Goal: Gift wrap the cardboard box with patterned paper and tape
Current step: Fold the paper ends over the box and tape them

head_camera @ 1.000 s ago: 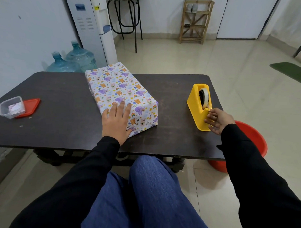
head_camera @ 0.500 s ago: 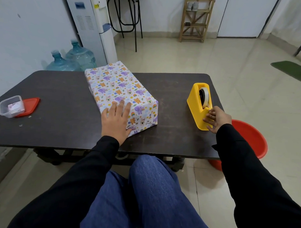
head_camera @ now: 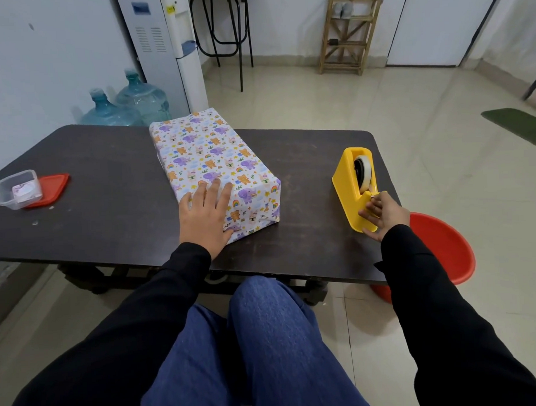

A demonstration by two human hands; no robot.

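A person's left hand (head_camera: 205,214) lies flat, fingers straight and slightly spread, on the near end of the long cardboard box wrapped in animal-patterned paper (head_camera: 212,156). The box sits mid-way across the dark brown surface (head_camera: 109,208). The right hand (head_camera: 381,212) is curled round the cutter end of the yellow plastic tape dispenser (head_camera: 349,186) near the right edge. Whether its fingers (head_camera: 373,202) have caught the free end of the white tape roll (head_camera: 363,170) is too small to tell. The step looks to be drawing off a strip. It is best pulled straight and torn down against the blade, with the left palm pressing the end fold closed until the tape lands.
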